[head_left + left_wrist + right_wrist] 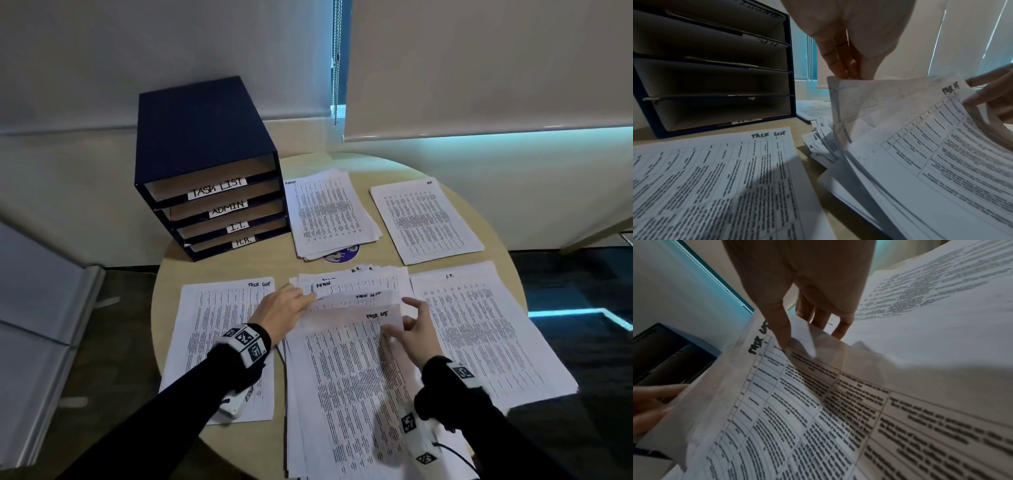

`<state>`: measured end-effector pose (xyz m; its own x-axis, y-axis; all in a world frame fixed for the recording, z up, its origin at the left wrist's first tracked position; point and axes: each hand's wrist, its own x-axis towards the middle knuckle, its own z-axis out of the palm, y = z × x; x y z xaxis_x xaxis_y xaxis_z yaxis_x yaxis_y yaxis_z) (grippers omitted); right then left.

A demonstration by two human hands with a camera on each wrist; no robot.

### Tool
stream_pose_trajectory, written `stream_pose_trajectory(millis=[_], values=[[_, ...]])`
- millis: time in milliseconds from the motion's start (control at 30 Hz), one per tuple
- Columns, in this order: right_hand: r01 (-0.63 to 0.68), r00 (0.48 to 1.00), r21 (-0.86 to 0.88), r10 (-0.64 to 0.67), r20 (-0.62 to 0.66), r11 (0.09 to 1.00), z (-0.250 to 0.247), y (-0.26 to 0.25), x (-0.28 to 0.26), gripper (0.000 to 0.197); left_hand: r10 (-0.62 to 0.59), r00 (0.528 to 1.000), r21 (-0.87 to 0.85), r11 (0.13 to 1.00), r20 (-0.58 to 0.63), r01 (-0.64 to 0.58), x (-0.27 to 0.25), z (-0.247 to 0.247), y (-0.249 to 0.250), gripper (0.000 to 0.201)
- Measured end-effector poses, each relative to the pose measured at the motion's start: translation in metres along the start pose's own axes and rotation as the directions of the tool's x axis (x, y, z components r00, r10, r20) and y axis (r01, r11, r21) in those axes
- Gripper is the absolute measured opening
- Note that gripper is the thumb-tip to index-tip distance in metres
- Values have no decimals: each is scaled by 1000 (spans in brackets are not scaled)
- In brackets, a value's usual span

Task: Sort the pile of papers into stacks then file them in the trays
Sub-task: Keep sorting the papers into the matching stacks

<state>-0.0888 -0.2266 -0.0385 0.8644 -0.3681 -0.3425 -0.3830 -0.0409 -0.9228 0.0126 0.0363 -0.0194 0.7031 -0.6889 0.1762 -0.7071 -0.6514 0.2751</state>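
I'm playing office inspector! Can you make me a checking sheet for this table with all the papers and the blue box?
Surface: round tan table, mostly papered.
Job's things: unsorted pile in the middle; stacks marked Task List, Admin, H.R., I.T.; blue tray box, slots look empty.
Clutter: round sticker under the Admin stack.
Grippers: left hand and right hand pinch the top Task List sheet.
Cables: thin cable at right wrist.
Surroundings: window blinds, bead chain.

The tray cabinet [191, 137] is dark navy with white labels lettered in black. The papers [356, 377] are white with black printed tables, on a pale beige table [394, 164]. Both sleeves [171, 394] are black.
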Motion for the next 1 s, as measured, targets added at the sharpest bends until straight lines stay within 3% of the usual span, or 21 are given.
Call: stream_pose_trajectory(millis=[167,233,333,433,500,533,600,633,700,767,867,933,1000], values=[[66,996,-65,-62,64,996,-4,5,0,66,57,996,-15,998,63,-57,1,-12,2,7],[76,993,-109,-66,96,991,-4,4,2,55,17,981,-26,1000,191,-12,2,-16,3,16],[74,994,-217,-53,100,973,-1,1,5,14,-158,919,-67,979,363,194,3,-23,8,16],[75,992,-240,-48,113,968,0,2,7,17,-379,861,-310,819,338,482,5,-19,3,24],[88,991,-246,-61,117,965,0,3,5,12,-502,799,-321,736,333,596,7,-16,-6,31],[89,992,-254,-63,109,963,0,2,4,8,-522,773,-265,737,360,621,9,-14,-11,35],[81,993,-257,-56,102,963,0,1,3,3,-524,757,-140,779,390,612,10,-5,-18,35],[68,994,-256,-42,103,964,0,2,3,4,-517,771,-122,796,371,592,11,-2,-18,25],[57,992,-264,-26,120,963,-1,2,2,6,-452,833,-198,828,319,525,12,-2,-14,8],[50,994,-265,-22,108,963,-4,7,6,7,-376,880,-304,836,290,457,10,-2,-12,15],[-3,999,-276,16,45,961,-7,14,11,21,-326,854,-430,757,405,492,4,-4,-15,19],[-71,997,-220,78,22,973,-8,15,12,31,-300,812,-525,640,501,561,1,-5,-17,19],[-154,987,-128,158,26,980,-6,12,15,33,-319,772,-570,533,549,626,0,-5,-15,38]])
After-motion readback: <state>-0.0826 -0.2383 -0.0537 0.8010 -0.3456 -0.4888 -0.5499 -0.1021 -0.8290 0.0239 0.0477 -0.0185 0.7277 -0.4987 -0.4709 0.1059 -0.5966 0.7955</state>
